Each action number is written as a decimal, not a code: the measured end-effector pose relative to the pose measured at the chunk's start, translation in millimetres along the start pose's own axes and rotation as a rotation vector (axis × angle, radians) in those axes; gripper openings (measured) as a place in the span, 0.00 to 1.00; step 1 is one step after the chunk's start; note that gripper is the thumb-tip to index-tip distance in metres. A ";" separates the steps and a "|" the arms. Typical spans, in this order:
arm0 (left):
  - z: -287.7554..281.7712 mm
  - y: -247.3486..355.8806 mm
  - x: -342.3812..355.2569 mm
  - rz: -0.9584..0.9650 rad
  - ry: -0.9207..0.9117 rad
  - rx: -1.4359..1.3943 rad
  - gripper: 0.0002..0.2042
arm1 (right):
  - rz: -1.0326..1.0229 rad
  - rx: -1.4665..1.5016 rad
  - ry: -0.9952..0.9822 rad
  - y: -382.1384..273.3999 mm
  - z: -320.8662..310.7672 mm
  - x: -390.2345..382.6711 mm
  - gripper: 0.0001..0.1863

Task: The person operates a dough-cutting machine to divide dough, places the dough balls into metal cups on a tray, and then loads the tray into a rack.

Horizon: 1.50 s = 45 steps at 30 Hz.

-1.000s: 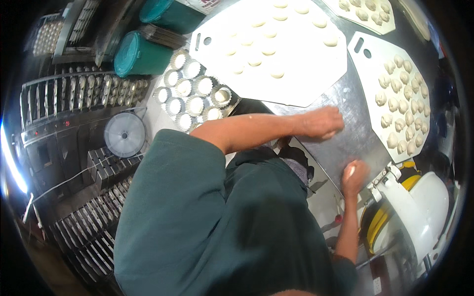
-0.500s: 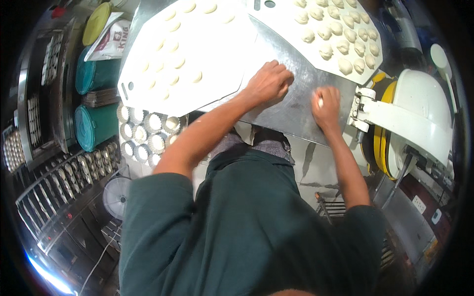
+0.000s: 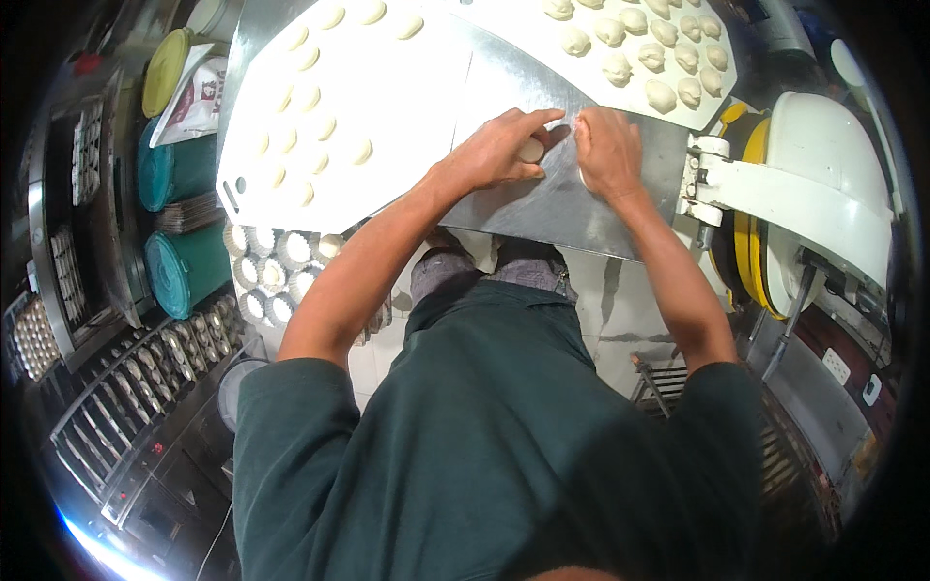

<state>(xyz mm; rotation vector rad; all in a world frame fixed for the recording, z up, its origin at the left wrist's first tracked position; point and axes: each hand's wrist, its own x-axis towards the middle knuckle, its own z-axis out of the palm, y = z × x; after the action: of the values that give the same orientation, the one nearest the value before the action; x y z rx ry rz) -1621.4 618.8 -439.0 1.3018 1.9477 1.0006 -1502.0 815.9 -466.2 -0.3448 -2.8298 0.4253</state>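
My left hand (image 3: 502,148) curves over a pale dough ball (image 3: 531,150) on the bare steel tabletop (image 3: 572,223), with its thumb and fingers around it. Close beside it, my right hand (image 3: 608,153) is curled down against the steel. A sliver of pale dough shows at that hand's inner edge; the rest is hidden under the palm. To the left lies a white board (image 3: 387,107) with several smooth dough rounds (image 3: 323,126) in loose rows. Another white board (image 3: 620,95) at the far right carries several rougher, gathered dough lumps (image 3: 651,58).
Fluted metal tins (image 3: 294,249), some with dough in them, stand below the left board. A white machine with a rounded cover (image 3: 828,165) and yellow rim adjoins the table's right end. Teal bins (image 3: 174,271) and a rack of tins (image 3: 145,378) line the left.
My right hand has come left and away from me, up beside the left hand. My left hand has shifted slightly left, its fingers now spread around a dough ball. The whole view has shifted somewhat.
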 end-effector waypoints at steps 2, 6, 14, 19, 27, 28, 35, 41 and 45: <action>-5.2 3.7 4.3 -0.076 -0.001 -0.081 0.36 | 0.009 -0.050 0.016 1.3 1.1 2.3 0.07; 10.2 -19.9 38.9 0.000 0.191 0.062 0.29 | 0.006 0.044 0.075 5.6 7.8 2.9 0.07; 40.1 -5.1 66.7 0.055 0.307 0.517 0.21 | 0.052 0.197 0.112 15.8 8.2 -3.5 0.09; 34.2 -30.1 74.1 0.007 0.445 0.284 0.25 | 0.231 0.517 -0.229 14.7 -38.1 -4.1 0.14; -1.3 -23.9 43.4 -0.164 -0.270 0.285 0.16 | 0.064 0.326 -0.595 17.8 -64.4 0.4 0.16; 6.8 -22.4 39.5 -0.110 -0.175 0.385 0.14 | 0.081 0.382 -0.617 16.0 -66.7 -2.1 0.15; -17.7 -5.9 -69.8 -0.300 0.233 -0.563 0.15 | 0.611 1.302 -0.616 -31.4 -42.5 29.6 0.15; -75.5 -33.7 -194.5 -0.215 1.123 -1.440 0.12 | 0.080 0.922 -0.732 -160.2 27.7 126.2 0.13; -166.8 -106.0 -262.3 -0.689 1.370 -0.581 0.11 | -0.463 0.592 -0.568 -298.2 80.8 174.7 0.20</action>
<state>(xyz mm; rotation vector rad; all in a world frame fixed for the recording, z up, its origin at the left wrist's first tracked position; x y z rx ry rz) -1714.4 304.3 -420.4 -0.6186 2.3016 2.0613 -1746.7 565.3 -408.9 0.6258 -2.9497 1.3683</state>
